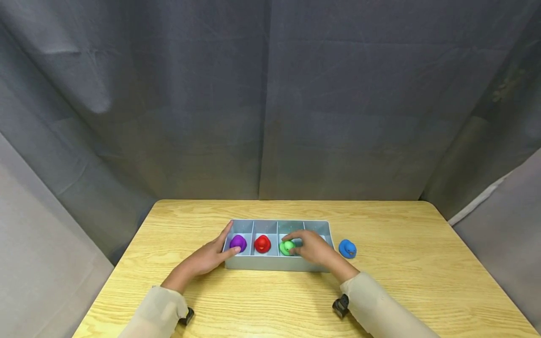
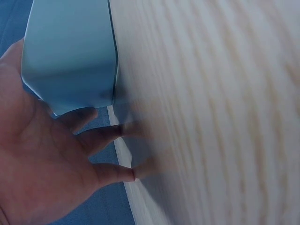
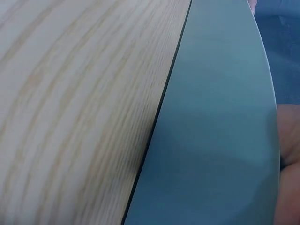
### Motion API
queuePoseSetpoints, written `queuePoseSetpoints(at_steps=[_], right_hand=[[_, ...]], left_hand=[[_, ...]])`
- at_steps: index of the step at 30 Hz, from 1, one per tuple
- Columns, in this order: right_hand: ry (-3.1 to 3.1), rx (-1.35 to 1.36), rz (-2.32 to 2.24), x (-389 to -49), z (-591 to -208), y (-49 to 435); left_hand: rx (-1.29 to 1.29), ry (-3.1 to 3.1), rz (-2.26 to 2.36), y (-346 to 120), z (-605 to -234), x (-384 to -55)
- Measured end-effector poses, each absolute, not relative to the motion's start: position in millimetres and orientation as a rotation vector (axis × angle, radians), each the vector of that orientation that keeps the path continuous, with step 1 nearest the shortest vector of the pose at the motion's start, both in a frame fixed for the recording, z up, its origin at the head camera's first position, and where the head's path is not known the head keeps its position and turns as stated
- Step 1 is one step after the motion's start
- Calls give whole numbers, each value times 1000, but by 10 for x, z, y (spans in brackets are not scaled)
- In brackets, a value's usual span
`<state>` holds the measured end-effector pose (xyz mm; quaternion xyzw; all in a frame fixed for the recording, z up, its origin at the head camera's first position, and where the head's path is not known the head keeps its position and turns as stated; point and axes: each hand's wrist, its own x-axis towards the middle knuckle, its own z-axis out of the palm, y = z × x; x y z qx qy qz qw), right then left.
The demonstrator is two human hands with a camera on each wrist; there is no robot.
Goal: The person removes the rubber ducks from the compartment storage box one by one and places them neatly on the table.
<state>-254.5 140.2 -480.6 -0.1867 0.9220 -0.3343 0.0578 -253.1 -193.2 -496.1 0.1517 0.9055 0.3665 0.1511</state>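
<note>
A grey box [image 1: 274, 264] with a row of compartments stands on the table. A purple rubber duck [image 1: 237, 242] sits in the leftmost compartment, with a red rubber duck [image 1: 262, 244] in the one beside it. My left hand [image 1: 208, 257] holds the box's left end, thumb over the front rim and fingers along the end wall. In the third compartment my right hand [image 1: 313, 247] pinches a green rubber duck [image 1: 286, 247] between thumb and fingers. That hand partly covers the rightmost compartment. The right wrist view shows mostly the box's front wall [image 3: 211, 117].
A blue rubber duck [image 1: 347, 249] lies on the wooden table [image 1: 401, 281], just right of the box. Grey curtains [image 1: 270, 117] hang behind the table and along both sides.
</note>
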Motion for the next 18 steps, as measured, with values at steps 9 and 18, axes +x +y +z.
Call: queuePoseSetpoints(at_steps=[9,18], right_hand=[[2799,-503,-1048,-2538,-4822,1394],[2863,-569,-1065,-2510,-4836,1414]], left_hand=[[438,2603,1056,-1931,-4995,-2543],[437,2594,1069,-1934,-4977,-2534]])
